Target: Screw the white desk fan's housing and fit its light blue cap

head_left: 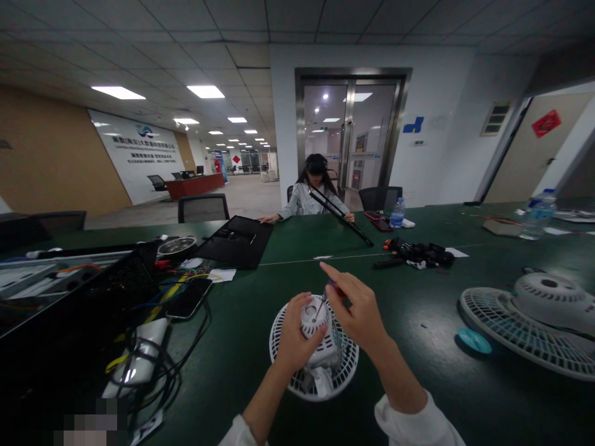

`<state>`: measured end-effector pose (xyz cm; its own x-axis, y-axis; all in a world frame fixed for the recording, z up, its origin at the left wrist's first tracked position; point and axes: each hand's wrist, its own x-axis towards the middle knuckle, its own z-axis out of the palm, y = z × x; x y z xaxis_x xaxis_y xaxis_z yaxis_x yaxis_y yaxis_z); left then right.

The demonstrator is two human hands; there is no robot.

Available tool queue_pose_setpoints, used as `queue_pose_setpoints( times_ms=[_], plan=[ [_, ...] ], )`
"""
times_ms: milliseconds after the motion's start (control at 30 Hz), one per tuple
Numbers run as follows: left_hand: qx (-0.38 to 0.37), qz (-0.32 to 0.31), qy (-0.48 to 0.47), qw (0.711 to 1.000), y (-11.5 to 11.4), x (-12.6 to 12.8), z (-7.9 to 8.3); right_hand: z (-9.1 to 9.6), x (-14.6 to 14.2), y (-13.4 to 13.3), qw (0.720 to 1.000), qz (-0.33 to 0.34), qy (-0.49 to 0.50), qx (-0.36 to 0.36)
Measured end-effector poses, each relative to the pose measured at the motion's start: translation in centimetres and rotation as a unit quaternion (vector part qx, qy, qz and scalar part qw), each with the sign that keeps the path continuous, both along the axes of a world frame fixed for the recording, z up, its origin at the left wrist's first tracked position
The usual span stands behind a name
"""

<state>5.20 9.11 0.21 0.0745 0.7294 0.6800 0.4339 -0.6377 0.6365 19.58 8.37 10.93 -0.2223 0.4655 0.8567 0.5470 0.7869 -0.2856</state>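
A small white fan lies face down on the green table, its round grille (348,370) below and its motor housing (324,352) on top. My left hand (297,339) grips the housing from the left, thumb across the front and fingers along the far side. In my right hand (359,305) is a screwdriver (320,310), its handle mostly hidden by the fingers. The index finger points outward. The thin metal shaft slants down to the left, its tip at the top of the housing. Whether the tip sits in a screw, I cannot tell.
Another white fan (511,328) lies at the right, beside a turquoise disc (474,341). To the left are an open computer case (83,303), a phone (189,298) and tangled cables (160,365). Across the table (242,347), a person (309,197) holds a black bar (346,220).
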Motion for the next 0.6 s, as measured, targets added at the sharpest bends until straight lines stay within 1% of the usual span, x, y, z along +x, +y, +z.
queue_pose_setpoints(
  times_ms=[133, 300, 600],
  plan=[
    [-0.008, 0.0, -0.004, 1.0, 0.02, 0.02, -0.03, -0.14, 0.04, -0.02, 1.0, 0.0, -0.002, -0.004],
    [-0.013, 0.002, 0.005, 1.0, -0.04, -0.04, -0.03, -0.34, 0.15, 0.15, 1.0, -0.017, -0.008, -0.011],
    [-0.008, 0.01, -0.002, 1.0, 0.05, -0.01, -0.22, -0.06, 0.61, 0.26, 0.997, -0.044, -0.053, -0.024]
  ],
)
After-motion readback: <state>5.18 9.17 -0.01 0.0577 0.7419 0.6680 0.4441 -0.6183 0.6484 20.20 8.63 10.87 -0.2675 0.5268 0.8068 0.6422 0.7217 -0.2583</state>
